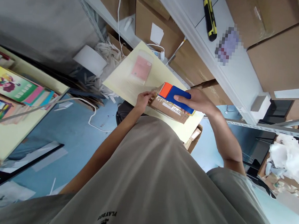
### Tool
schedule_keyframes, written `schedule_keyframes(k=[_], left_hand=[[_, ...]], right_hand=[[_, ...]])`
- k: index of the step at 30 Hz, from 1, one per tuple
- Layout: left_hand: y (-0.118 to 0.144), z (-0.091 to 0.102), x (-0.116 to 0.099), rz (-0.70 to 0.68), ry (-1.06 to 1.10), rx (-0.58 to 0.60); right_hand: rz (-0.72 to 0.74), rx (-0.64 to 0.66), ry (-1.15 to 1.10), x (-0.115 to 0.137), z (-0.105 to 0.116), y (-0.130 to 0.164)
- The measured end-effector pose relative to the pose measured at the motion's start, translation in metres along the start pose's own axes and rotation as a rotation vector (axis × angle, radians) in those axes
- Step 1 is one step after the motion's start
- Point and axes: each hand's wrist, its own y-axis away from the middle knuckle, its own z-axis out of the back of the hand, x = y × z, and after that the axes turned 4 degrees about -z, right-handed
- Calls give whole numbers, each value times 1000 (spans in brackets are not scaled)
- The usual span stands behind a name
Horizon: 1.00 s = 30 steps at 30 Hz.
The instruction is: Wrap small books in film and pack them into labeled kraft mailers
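Both-handed — left hand point(143, 99) steadying taped carton point(168, 108), right hand point(196, 100) gripping blue-orange block point(176, 95).

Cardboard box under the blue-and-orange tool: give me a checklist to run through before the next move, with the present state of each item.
1. Left hand steadies the cardboard box at its end: ok.
2. Right hand has its grip on the blue-and-orange tool: ok.
3. Tool lies on top of the box: ok.
4. Box rests on the pale yellow board: ok.
5. Pink packet lies apart from the box: ok.
6. Tape on the box fully pressed down: cannot tell.
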Motion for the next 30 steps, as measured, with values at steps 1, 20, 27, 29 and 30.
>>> schedule_keyframes(k=[1,20,27,29,30], left_hand=[[1,-1,2,-36,-15,-10],[14,-2,-67,-748,-660,588],[10,17,-67,-683,-854,657],[9,24,-65,-637,-840,674],[9,25,-64,-622,-836,683]], right_hand=[[-1,2,2,0,0,-1],[-61,76,-10,6,8,26],[-95,95,68,-21,14,23],[-120,160,36,-35,11,18],[-136,198,21,-42,9,15]])
